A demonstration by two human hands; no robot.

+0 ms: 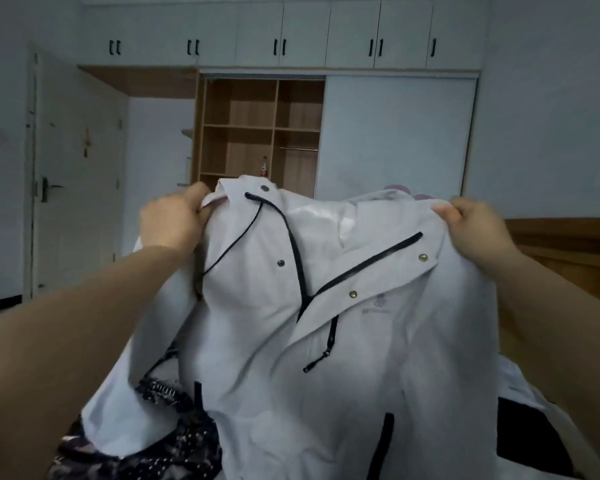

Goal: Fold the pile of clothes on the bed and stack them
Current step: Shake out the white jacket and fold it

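Observation:
A white jacket (343, 341) with black zippers, black drawcords and metal snaps hangs spread in front of me, its front facing me and partly unzipped. My left hand (174, 220) grips its left shoulder near the collar. My right hand (475, 226) pinches the right shoulder at the same height. The jacket's lower part drapes down over the bed. A dark patterned garment (160, 445) lies under it at the lower left. A black cloth (530, 434) shows at the lower right. Something pink (399, 188) peeks out behind the collar.
A wardrobe (260, 133) with open wooden shelves and a white sliding door stands straight ahead, a small bottle (264, 167) on one shelf. A white room door (77, 174) is at the left. The wooden bed frame (568, 251) shows at the right.

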